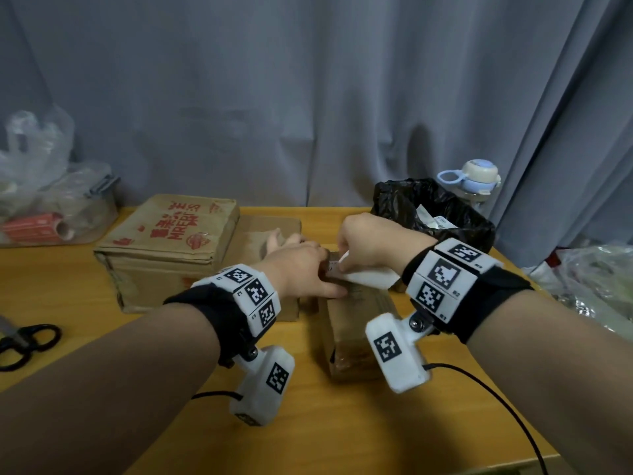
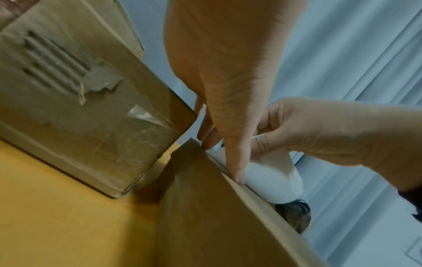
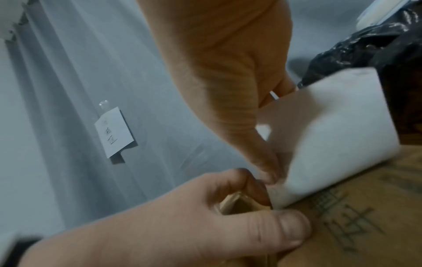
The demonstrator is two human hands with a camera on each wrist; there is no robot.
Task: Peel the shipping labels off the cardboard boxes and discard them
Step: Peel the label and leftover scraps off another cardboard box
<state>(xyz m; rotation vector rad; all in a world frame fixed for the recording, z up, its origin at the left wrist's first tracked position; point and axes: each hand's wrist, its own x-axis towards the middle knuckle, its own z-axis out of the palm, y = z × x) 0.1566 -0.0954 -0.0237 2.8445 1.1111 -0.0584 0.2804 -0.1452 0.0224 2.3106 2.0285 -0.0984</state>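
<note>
A small brown cardboard box (image 1: pixel 356 323) lies at the middle of the wooden table. My left hand (image 1: pixel 322 279) grips its far end, thumb on the top edge and fingers curled round the corner (image 3: pixel 230 204). My right hand (image 1: pixel 342 264) pinches the white shipping label (image 1: pixel 370 279), which is lifted and curled back off the box top. The wrist views show the label (image 3: pixel 331 135) still stuck along its lower edge, beside the printing on the box (image 3: pixel 365 225). My left thumb (image 2: pixel 237 173) presses next to the label (image 2: pixel 271 178).
A larger box with red print (image 1: pixel 171 248) stands to the left, its side torn (image 2: pixel 68 75). A black bin bag (image 1: pixel 435 214) holding paper sits behind my right hand. Scissors (image 1: pixel 27 341) lie at the left edge. A blue bottle (image 1: pixel 476 180) and plastic bags flank the table.
</note>
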